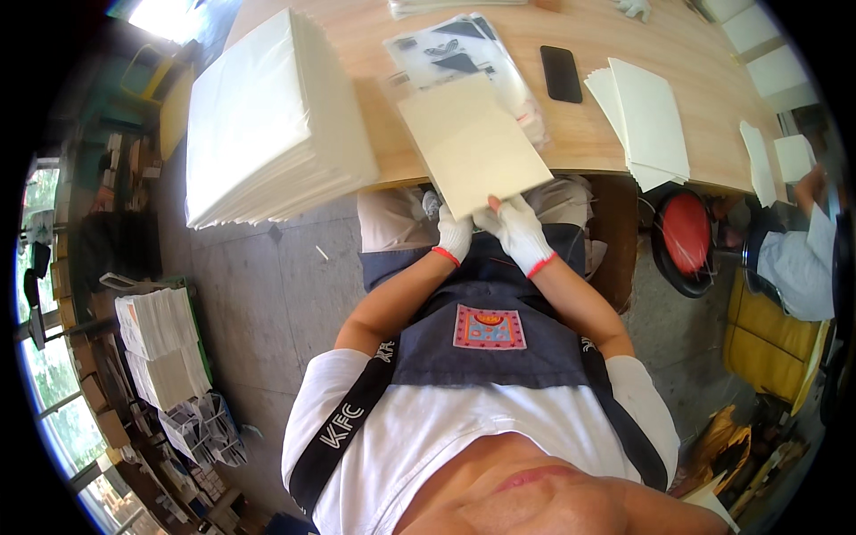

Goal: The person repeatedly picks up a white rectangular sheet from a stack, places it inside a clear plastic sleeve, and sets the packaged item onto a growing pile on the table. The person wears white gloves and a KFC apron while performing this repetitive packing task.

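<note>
A cream rectangular sheet of board [477, 143] is tilted over the table's near edge, its near end over my lap. My right hand [519, 235], in a white glove with a red cuff, pinches its near edge, a bare thumb tip on top. My left hand [456, 236], gloved likewise, holds the near-left corner, its fingers mostly hidden beneath. Just beyond the board lies a pile of clear plastic sleeves [446, 49] with dark printing, partly covered by it.
A tall stack of white sheets [250, 116] stands on the wooden table [571, 134] at left. A black phone [561, 74] and fanned white boards [646, 120] lie at right. Another person [798, 267] sits far right, past a red-seated stool [685, 234]. Paper bundles [160, 343] stand at lower left.
</note>
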The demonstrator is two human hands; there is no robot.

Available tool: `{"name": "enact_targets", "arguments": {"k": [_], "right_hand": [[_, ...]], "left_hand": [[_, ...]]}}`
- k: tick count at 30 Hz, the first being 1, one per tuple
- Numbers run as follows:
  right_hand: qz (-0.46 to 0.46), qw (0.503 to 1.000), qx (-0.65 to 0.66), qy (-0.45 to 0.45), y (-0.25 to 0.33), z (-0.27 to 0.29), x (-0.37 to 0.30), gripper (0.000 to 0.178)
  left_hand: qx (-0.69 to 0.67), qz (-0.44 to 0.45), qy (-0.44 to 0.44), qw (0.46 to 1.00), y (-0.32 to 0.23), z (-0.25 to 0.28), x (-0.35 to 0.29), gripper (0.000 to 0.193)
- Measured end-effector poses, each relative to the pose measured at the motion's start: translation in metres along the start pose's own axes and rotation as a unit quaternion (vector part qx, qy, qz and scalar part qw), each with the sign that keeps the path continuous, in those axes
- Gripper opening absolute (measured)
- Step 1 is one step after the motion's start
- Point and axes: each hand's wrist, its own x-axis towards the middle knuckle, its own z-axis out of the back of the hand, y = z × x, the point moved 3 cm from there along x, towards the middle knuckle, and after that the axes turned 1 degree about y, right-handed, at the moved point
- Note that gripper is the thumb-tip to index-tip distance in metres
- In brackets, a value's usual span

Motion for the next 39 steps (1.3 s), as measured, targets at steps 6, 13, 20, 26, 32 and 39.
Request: {"name": "enact_targets", "arguments": {"k": [6, 13, 20, 26, 32, 39], "right_hand": [[-0.029, 0.984, 0.167, 0.049, -0.001, -0.018, 0.064, 0.031], [0.106, 0.868, -0.463, 0.14, 0.036, -0.034, 0.025, 0.019], [0.387, 0.475, -0.77, 0.179, 0.015, -0.071, 0.038, 0.02], [0.058, 0.899, -0.389, 0.191, 0.046, -0.03, 0.021, 0.008], [0.125, 0.831, -0.418, -0.345, 0.109, 0.258, -0.001, 0.025], [0.132, 0.581, -0.793, -0.127, 0.113, 0.169, -0.018, 0.028]], "left_hand": [[-0.072, 0.079, 0.154, 0.982, -0.056, -0.012, -0.016, 0.021], [0.002, 0.064, 0.094, 0.993, -0.115, 0.03, -0.035, 0.025], [0.047, 0.048, 0.137, 0.988, -0.11, 0.05, -0.013, 0.023], [0.037, 0.057, 0.103, 0.992, -0.123, 0.052, -0.026, 0.024], [0.182, -0.015, 0.131, 0.975, -0.125, 0.072, -0.031, 0.019], [0.598, -0.569, 0.02, 0.564, -0.182, 0.026, -0.062, 0.031]]}}
